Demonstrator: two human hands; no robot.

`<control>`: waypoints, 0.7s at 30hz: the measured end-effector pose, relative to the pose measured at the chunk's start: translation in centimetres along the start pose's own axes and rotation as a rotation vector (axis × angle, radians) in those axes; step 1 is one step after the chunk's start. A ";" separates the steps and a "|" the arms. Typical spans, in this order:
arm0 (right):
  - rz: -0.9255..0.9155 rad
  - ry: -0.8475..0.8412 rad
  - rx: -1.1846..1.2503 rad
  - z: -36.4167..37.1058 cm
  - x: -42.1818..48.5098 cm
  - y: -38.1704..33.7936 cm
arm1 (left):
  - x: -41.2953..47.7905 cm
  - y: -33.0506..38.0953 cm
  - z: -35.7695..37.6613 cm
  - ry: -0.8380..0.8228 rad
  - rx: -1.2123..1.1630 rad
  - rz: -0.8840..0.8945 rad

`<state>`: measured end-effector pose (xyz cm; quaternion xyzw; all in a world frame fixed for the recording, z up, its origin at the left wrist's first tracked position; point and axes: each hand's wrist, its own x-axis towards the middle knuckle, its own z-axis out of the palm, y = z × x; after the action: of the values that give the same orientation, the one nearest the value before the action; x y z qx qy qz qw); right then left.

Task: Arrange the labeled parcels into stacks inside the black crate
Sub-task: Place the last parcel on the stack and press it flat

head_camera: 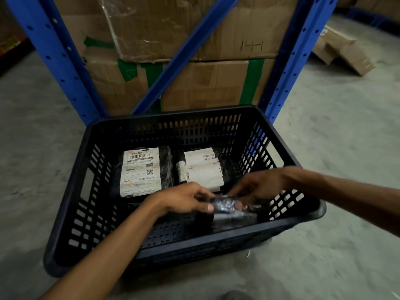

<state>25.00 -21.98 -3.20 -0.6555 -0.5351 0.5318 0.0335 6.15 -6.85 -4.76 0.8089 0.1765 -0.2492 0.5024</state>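
A black slotted crate stands on the concrete floor in front of me. Inside it, at the back, lie two black parcels side by side: the left parcel carries a large white label with barcodes, and the right parcel has a creased white label. Both my hands reach into the crate's near right part. My left hand and my right hand together hold a third parcel, dark and glossy, blurred, low in the crate in front of the right parcel.
Blue rack uprights and a diagonal brace rise just behind the crate, with large taped cardboard boxes behind them. Loose flattened cartons lie on the floor at the far right. Bare concrete floor surrounds the crate.
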 end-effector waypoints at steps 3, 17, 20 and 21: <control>-0.012 0.121 0.135 -3.0 -2.0 -0.4 | -0.6 0.2 -0.6 0.288 -0.255 0.124; 0.073 0.473 1.094 -7.0 -1.7 -1.8 | -0.5 1.7 -1.5 0.739 -1.004 0.190; 0.024 0.525 1.105 -4.9 -0.5 -2.0 | -0.4 1.7 -1.4 0.775 -1.089 0.068; -0.019 0.526 1.111 -3.8 0.0 -2.2 | -0.4 1.7 -1.4 0.776 -1.126 0.036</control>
<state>26.34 -19.03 -0.25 -0.6444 -0.1575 0.5514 0.5058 7.09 -6.35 -2.76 0.4579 0.4329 0.1969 0.7511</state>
